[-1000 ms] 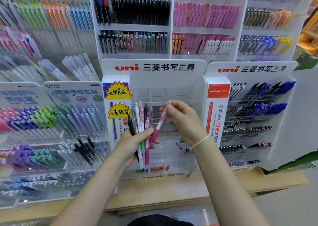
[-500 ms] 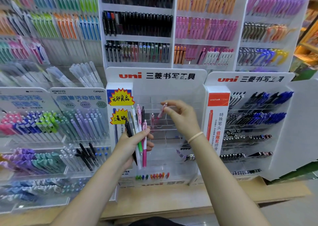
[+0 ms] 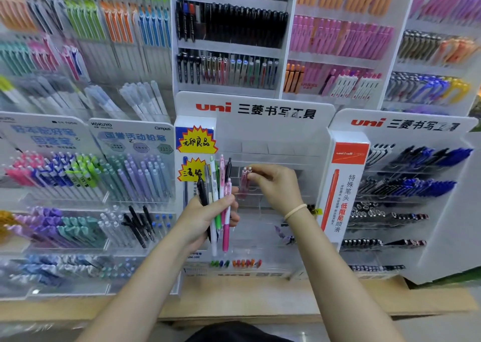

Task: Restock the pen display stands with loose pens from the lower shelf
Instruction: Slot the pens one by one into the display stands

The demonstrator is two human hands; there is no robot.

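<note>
Pink translucent pen [image 3: 244,183] stands upright in the clear stand [image 3: 273,159].

Red "uni" heads the stand header [image 3: 255,110] ("KOKUYO" on the neighbouring card [image 3: 130,133]).

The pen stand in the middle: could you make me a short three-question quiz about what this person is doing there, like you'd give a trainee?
1. True or false: the left hand holds a bunch of pens.
2. Where do the right hand's fingertips rest? A) on the orange pens at the stand's bottom B) at the top of a pink pen standing in the clear stand C) on the wooden shelf
3. Fill in: the wristband is on the ____ wrist.

Key: 1 true; 2 B; 3 right.
</note>
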